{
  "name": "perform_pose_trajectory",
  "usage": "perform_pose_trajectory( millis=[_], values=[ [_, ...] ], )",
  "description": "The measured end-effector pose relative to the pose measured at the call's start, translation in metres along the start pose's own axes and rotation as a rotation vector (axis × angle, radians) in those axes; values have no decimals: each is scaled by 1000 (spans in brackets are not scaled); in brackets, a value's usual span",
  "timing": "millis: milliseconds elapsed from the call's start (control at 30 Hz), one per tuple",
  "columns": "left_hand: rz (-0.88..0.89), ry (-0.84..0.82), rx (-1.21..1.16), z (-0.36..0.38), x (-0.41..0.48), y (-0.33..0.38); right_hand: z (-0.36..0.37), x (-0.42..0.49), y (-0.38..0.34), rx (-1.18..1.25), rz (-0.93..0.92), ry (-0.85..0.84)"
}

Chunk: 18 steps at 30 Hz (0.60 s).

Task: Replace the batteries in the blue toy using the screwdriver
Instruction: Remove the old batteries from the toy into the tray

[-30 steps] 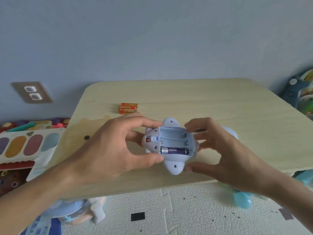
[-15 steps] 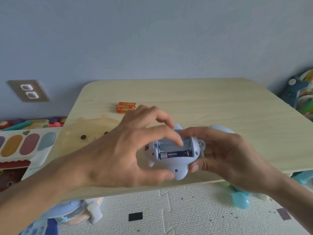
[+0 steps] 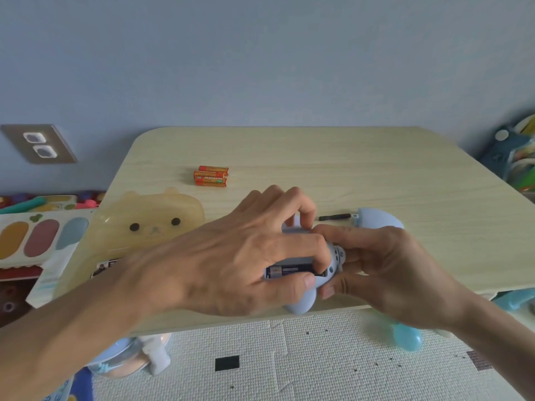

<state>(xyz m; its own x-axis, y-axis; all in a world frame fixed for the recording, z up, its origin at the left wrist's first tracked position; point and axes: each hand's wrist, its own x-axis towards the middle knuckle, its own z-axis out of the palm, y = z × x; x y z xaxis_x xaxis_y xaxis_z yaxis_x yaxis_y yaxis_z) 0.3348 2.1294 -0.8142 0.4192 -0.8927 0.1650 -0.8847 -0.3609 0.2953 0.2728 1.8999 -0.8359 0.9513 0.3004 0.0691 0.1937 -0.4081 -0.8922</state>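
The pale blue toy [image 3: 301,305] is held over the table's front edge, its battery bay open and facing up. One dark battery [image 3: 286,270] lies in the nearest slot. My left hand [image 3: 231,256] covers the toy from the left, with thumb and index finger pinching that battery at its right end. My right hand [image 3: 385,270] grips the toy's right side. The black screwdriver [image 3: 334,217] lies on the table behind my hands, next to the loose blue cover [image 3: 379,218]. Orange batteries [image 3: 210,176] lie further back on the left.
The light wooden table [image 3: 347,175] has a translucent yellow bear-shaped lid [image 3: 150,221] at its left edge. Coloured toys [image 3: 37,235] lie on the floor at left, more toys [image 3: 518,163] at right. A padded mat [image 3: 289,357] lies below.
My left hand has moved over the toy and its fingers have reached into the bay onto the dark battery. The toy has dropped lower and tilted, and the screwdriver and cover have come into sight.
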Motion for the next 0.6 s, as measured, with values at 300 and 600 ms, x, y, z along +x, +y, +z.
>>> perform_pose_trajectory(
  millis=[300, 600],
  values=[
    [-20, 38, -140, 0, 1, -6, 4, 7, -3, -121, -43, 29],
    [-30, 208, -50, -9, 2, -18, 4, 5, 0, -210, -82, 70]
  ],
)
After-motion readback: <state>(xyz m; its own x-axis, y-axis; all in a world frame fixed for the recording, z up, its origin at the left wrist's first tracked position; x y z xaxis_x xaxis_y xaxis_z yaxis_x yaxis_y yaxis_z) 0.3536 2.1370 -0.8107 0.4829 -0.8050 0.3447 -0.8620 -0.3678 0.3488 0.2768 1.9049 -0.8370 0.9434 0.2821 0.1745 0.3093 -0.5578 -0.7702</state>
